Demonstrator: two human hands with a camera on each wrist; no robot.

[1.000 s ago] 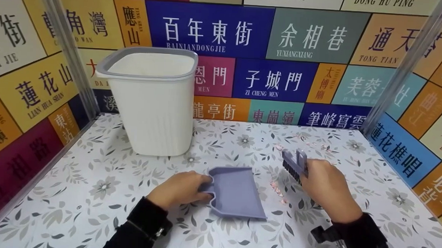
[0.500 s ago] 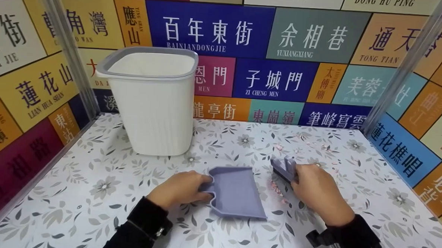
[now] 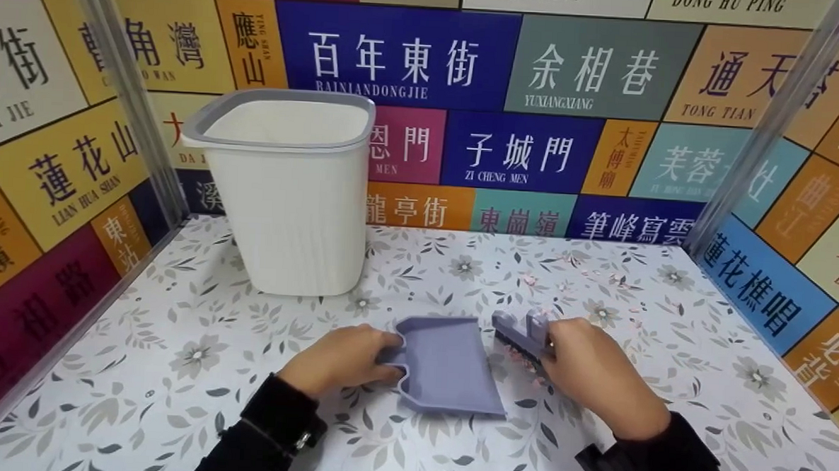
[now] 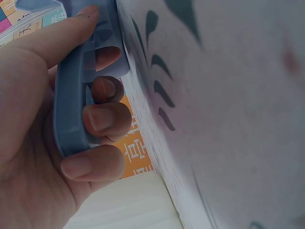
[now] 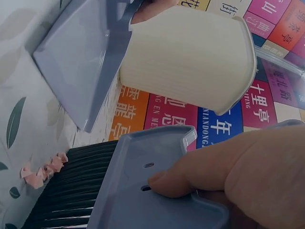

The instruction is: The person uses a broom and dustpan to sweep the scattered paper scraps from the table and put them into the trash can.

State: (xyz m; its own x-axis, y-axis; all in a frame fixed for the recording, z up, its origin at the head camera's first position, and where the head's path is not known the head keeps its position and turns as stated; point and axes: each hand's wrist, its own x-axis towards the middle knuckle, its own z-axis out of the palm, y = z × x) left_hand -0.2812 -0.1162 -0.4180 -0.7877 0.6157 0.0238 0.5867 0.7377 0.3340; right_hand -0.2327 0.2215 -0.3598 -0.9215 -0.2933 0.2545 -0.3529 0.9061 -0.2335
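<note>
A grey-purple dustpan (image 3: 449,368) lies on the table, its wide lip facing right. My left hand (image 3: 343,359) grips its handle (image 4: 71,105), fingers curled round it in the left wrist view. My right hand (image 3: 598,367) holds a small brush (image 3: 521,332) of the same colour, thumb on its back in the right wrist view. The dark bristles (image 5: 76,181) touch the table just right of the dustpan's lip. Pink paper scraps (image 5: 45,171) lie against the bristle tips, on the dustpan's side.
A white bin (image 3: 300,216) with a grey rim stands at the back left. More pink scraps (image 3: 612,279) are scattered on the flower-patterned table cover (image 3: 171,409) towards the back right. Walls with colourful sign panels (image 3: 399,58) close off the back and sides.
My right hand has moved the brush left and towards me, closer to the dustpan's lip and over the near pink scraps. The left hand and dustpan have stayed still.
</note>
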